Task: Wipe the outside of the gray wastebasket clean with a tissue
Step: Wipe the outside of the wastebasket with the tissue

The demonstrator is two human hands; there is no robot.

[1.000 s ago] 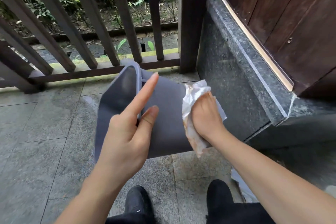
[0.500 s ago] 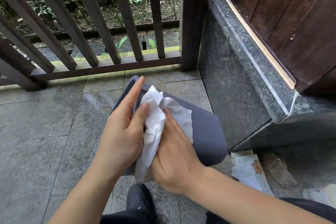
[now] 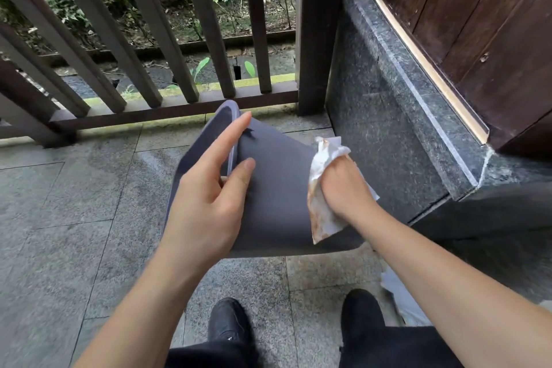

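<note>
Gray wastebasket [image 3: 274, 197] is held off the floor at frame centre, tipped on its side w/ the open rim toward 10 o'clock and the base toward 4 o'clock. Left hand [image 3: 206, 203] grips the rim: thumb lies on the outer wall, index finger straight along the rim edge, other fingers hidden inside. Right hand [image 3: 343, 188] at 3 o'clock of the basket, fingers curled round a crumpled tissue [image 3: 321, 218] and pressing it to the outer wall near the base; tissue has orange-brown stains. Wooden railing [image 3: 149, 39] at 12 o'clock, dark stone ledge [image 3: 403, 98] at 2 o'clock. Black shoes [image 3: 230, 323] at 6 o'clock on the tiled floor [image 3: 74, 218].
</note>
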